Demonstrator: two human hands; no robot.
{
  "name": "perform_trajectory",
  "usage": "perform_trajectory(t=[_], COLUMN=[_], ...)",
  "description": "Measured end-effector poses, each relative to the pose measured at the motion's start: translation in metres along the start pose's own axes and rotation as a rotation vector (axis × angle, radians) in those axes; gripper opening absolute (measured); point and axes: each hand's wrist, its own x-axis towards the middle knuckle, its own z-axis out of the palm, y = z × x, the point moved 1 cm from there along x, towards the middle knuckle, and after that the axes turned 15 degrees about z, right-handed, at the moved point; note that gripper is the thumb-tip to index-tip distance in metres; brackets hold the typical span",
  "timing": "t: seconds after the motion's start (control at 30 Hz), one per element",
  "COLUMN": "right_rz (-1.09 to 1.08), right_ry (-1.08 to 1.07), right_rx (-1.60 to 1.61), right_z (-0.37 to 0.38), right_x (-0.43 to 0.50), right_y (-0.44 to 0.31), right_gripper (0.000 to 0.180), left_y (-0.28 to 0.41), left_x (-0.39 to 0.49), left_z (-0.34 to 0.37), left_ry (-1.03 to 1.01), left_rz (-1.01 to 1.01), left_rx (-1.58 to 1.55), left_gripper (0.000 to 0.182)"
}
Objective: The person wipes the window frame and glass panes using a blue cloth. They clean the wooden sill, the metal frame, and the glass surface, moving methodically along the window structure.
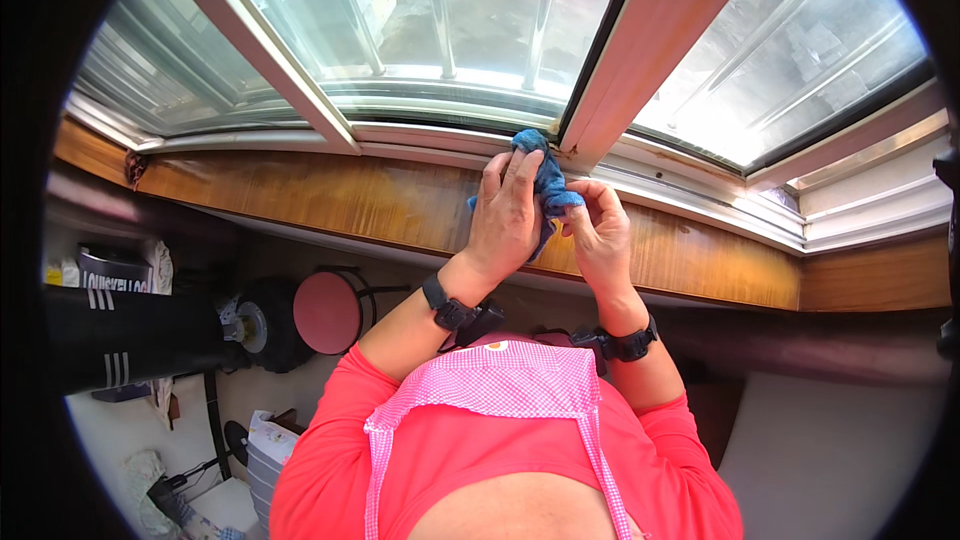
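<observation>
A blue cloth (550, 178) is bunched up against the lower edge of the window frame, beside the upright post (660, 37). The fingers of my left hand (508, 214) press on its top part, near the frame's lower rail. My right hand (602, 226) pinches a fold of the same cloth between thumb and fingers, just right of the left hand. Part of the cloth hangs below, over the wooden sill (360, 199), partly hidden behind the left hand. Rusty brown marks (574, 151) show on the frame at the foot of the post.
Glass panes (465, 22) with bars outside rise in front of me. A white sliding track (697, 187) runs to the right. Below the sill at left are a round pink stool (327, 313) and a black punching bag (142, 337). A dark crumpled item (135, 168) hangs at the sill's left end.
</observation>
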Motion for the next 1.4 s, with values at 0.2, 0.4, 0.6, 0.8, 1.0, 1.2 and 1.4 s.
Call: perform_trajectory(t=[0.2, 0.4, 0.6, 0.8, 1.0, 1.2, 1.4], right_rz=[-0.112, -0.267, -0.195, -0.024, -0.033, -0.034, -0.052], right_ry=[0.179, 0.207, 0.409, 0.532, 0.698, 0.725, 0.769], right_rx=[-0.333, -0.489, -0.376, -0.066, 0.069, -0.106, -0.092], right_z=[-0.017, -0.018, 0.012, 0.058, 0.084, 0.07, 0.078], right_x=[0.019, 0.037, 0.038, 0.049, 0.063, 0.064, 0.061], right_y=[-0.01, -0.022, -0.006, 0.008, 0.009, 0.008, 0.005], right_gripper=[0.008, 0.014, 0.016, 0.034, 0.047, 0.033, 0.022], left_y=[0.008, -0.006, -0.014, -0.062, -0.084, -0.087, -0.088], left_x=[0.016, 0.014, 0.007, 0.023, 0.025, 0.031, 0.031], left_z=[0.023, -0.001, -0.036, -0.069, -0.069, -0.06, -0.059], left_ry=[0.004, 0.124, -0.146, -0.411, -0.457, -0.448, -0.521], left_rz=[-0.002, -0.221, -0.183, -0.092, -0.031, 0.029, -0.03], left_rx=[0.127, -0.085, -0.374, -0.543, -0.604, -0.659, -0.686], left_gripper=[0.05, 0.041, 0.032, 0.034, 0.035, 0.035, 0.036])
